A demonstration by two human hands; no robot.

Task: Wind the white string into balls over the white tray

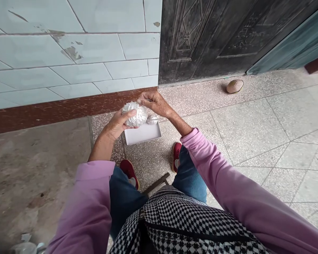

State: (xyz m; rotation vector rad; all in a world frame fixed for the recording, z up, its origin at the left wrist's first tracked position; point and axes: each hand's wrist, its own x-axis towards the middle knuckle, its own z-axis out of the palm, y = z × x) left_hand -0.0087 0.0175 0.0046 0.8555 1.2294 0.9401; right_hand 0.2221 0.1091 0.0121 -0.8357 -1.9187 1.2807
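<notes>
My left hand (119,124) is wrapped round a ball of silvery-white thread or wire (136,113), held up in front of me. My right hand (154,102) is pinched at the top of the ball, gripping the strand where it leaves the ball. A smaller silvery ball (152,120) shows just below my right hand; I cannot tell whether it rests in the box or hangs. Under both hands a shallow white box (144,133) lies on the floor.
I sit with red shoes (129,170) on a speckled terrazzo floor. A pale tiled wall with a red-brown skirting (55,111) is ahead, a dark carved door (214,35) to the right. An oval brown object (234,86) lies by the door.
</notes>
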